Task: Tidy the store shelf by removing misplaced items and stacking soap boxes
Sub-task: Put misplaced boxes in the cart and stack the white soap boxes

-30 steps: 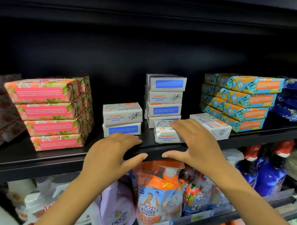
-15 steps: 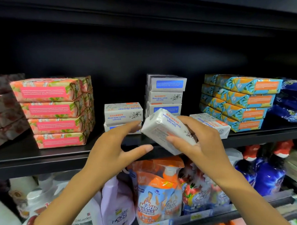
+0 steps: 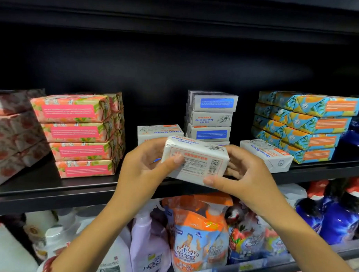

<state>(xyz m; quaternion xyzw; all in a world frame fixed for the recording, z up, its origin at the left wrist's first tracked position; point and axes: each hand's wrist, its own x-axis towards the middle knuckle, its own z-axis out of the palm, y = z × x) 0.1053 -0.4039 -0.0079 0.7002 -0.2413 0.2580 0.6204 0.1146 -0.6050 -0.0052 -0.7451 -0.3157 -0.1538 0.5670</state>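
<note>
Both hands hold one white goat soap box (image 3: 197, 159) tilted in the air just in front of the black shelf (image 3: 54, 187). My left hand (image 3: 143, 167) grips its left end, thumb on the printed face. My right hand (image 3: 245, 174) grips the right end and lower edge. Behind it a short pile of the same white boxes (image 3: 159, 132) is partly hidden. A taller stack of white boxes (image 3: 211, 116) stands to the right, and one more white box (image 3: 266, 155) lies askew near the shelf edge.
Pink floral soap packs (image 3: 79, 135) are stacked at the left, with darker pink packs (image 3: 9, 133) beyond them. Blue-and-orange packs (image 3: 308, 125) are piled at the right. On the shelf below stand detergent bottles and an orange Mr Muscle refill pouch (image 3: 196, 237).
My right hand lifted the white box off the shelf edge and turned it. My left hand came up and took hold of its left end, so both hands now hold it.
</note>
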